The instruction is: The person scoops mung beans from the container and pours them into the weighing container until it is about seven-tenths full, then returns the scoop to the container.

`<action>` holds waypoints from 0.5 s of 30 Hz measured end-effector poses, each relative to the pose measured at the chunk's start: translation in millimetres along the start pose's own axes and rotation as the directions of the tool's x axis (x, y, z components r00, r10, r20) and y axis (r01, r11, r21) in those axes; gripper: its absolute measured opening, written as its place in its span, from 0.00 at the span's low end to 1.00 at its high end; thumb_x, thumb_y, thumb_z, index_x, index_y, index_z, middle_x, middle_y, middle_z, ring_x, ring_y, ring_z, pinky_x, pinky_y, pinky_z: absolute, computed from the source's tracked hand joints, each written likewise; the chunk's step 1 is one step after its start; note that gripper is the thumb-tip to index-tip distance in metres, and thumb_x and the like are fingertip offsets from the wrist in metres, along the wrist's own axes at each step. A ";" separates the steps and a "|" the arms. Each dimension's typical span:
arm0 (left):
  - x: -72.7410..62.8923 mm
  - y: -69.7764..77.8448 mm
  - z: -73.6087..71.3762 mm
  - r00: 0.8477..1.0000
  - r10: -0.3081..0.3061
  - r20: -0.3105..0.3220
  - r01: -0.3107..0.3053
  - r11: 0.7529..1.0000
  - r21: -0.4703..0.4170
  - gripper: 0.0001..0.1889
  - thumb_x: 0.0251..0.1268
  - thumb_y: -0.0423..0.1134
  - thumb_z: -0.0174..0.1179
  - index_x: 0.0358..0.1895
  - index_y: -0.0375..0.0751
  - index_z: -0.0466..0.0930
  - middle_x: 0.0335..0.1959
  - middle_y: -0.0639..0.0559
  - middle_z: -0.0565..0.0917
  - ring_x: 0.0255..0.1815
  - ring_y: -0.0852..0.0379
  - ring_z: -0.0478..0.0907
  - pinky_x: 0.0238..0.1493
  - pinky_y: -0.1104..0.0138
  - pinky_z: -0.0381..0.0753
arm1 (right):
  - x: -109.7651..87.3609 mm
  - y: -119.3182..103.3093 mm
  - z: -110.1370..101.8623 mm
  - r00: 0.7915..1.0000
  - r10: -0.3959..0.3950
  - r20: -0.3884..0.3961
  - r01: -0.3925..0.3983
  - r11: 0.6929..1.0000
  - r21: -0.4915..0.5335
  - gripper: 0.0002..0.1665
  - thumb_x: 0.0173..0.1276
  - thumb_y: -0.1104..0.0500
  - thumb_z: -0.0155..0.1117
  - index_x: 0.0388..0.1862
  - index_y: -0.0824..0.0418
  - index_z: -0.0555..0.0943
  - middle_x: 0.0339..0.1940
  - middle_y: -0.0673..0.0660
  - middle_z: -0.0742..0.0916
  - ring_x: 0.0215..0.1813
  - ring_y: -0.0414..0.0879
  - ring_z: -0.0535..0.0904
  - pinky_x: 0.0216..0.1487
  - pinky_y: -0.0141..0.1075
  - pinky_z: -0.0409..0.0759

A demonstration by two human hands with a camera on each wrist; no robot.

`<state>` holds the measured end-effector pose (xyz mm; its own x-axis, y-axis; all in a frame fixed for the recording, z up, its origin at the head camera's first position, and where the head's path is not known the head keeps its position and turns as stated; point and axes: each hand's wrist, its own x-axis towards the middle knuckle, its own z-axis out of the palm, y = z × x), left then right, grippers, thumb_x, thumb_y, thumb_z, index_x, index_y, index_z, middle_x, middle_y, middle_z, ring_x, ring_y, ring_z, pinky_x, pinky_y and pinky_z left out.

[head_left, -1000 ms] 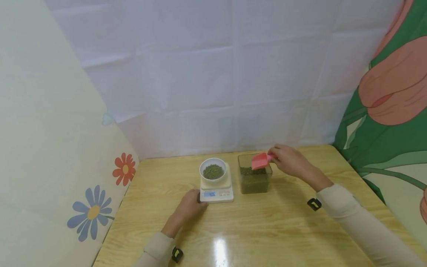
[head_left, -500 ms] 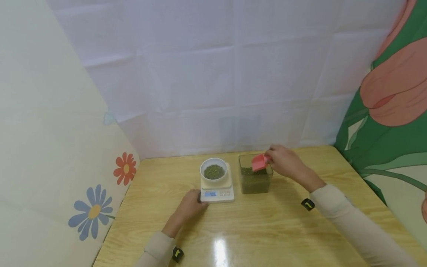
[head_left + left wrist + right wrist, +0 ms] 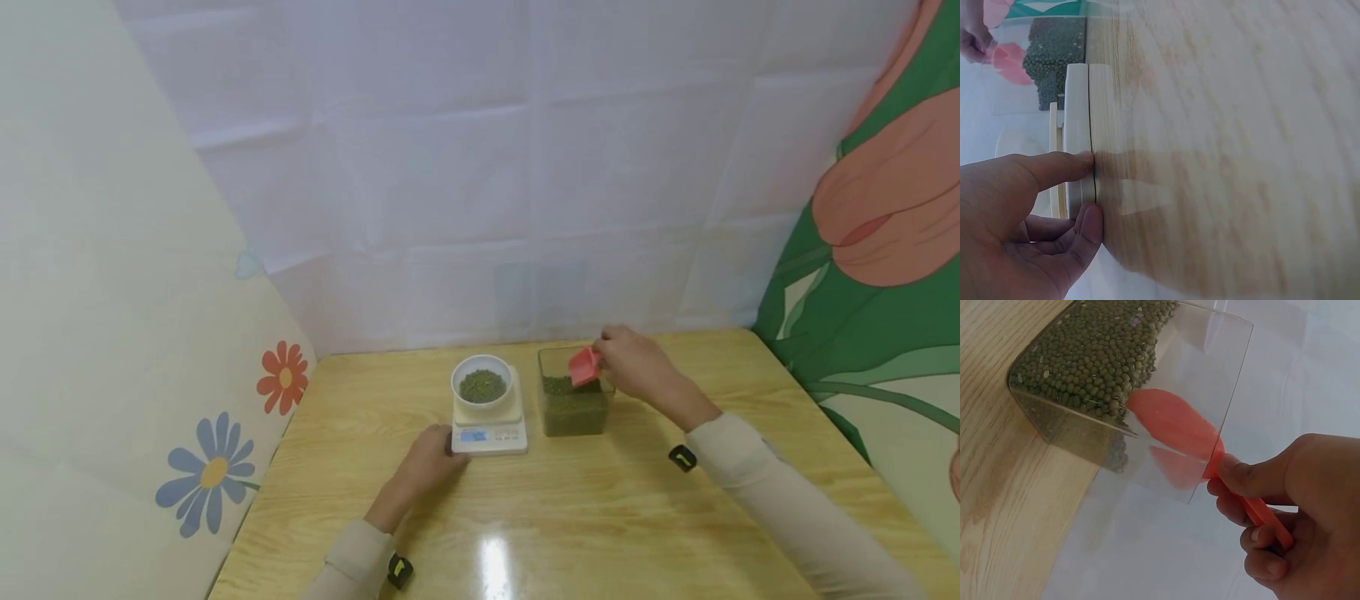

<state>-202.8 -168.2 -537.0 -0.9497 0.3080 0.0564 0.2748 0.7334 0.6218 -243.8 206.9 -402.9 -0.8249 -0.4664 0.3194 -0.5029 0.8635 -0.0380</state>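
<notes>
My left hand (image 3: 431, 461) holds the front left corner of a white digital kitchen scale (image 3: 513, 441); in the left wrist view its thumb (image 3: 1063, 169) lies on the scale's edge, with curled fingers beside it. On the scale stands a white bowl (image 3: 480, 363) with green mung beans (image 3: 482, 387) in it. To the right is a clear square container (image 3: 573, 423), partly filled with mung beans (image 3: 1094, 356). My right hand (image 3: 637, 365) grips a pink scoop (image 3: 1175, 425) by its handle. The scoop's blade is inside the container, tilted down, its tip at the beans.
Everything stands on a wood-grain table (image 3: 570, 525). A white sheet (image 3: 420, 183) hangs behind its back edge. Flower-printed panels flank it, one with a blue flower (image 3: 212, 473) on the left. A small black device (image 3: 682, 457) shows by the right cuff.
My right hand has moved slightly left, and the scoop's blade has tipped further down into the container. The left hand and the scale have stayed in place.
</notes>
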 end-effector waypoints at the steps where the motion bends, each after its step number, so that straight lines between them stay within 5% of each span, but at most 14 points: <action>1: 0.1 0.1 0.2 1.000 0.001 -0.001 -0.001 1.000 0.002 0.16 0.66 0.39 0.73 0.54 0.38 0.87 0.42 0.48 0.87 0.43 0.56 0.79 0.49 0.57 0.86 | 0.3 -0.2 0.7 1.000 0.003 0.004 -0.003 1.000 -0.002 0.08 0.61 0.69 0.76 0.40 0.68 0.89 0.35 0.60 0.85 0.39 0.55 0.81 0.37 0.46 0.87; 15: 0.5 -0.7 0.1 1.000 -0.002 -0.001 0.002 1.000 0.002 0.17 0.65 0.39 0.73 0.55 0.37 0.87 0.44 0.45 0.88 0.44 0.54 0.80 0.52 0.53 0.88 | 3.8 -5.5 9.8 0.999 0.012 0.053 -0.009 0.998 -0.054 0.09 0.60 0.71 0.76 0.40 0.67 0.90 0.35 0.61 0.86 0.36 0.53 0.80 0.35 0.42 0.86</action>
<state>-203.4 -168.5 -537.5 -0.9506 0.3055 0.0561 0.2729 0.7354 0.6202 -246.7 198.5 -410.7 -0.8432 -0.4658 0.2684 -0.4809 0.8767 0.0106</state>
